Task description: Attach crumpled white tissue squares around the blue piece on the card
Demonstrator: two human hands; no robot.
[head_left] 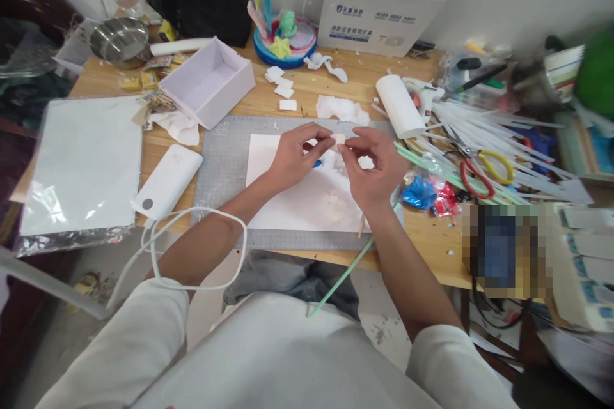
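Between my two hands is a small whitish piece (338, 139), short and pale; I cannot make out its material. My left hand (296, 154) pinches its left side with thumb and index finger. On the other side, the thumb and fingers of my right hand (377, 166) close on it as well. Both hands are above a white sheet (278, 208), which lies on a grey cutting mat (218, 166). Something blue shows partly under my left fingers. A long green stick (340, 278) slants from below my right wrist toward my shirt.
To the left are a power bank (167, 182) with a white cable, a white open box (208, 83) and a plastic-wrapped pack (86, 166). On the right lie a white roll (400, 105), a glue gun (425, 99), scissors (480, 169) and many white strips (508, 131).
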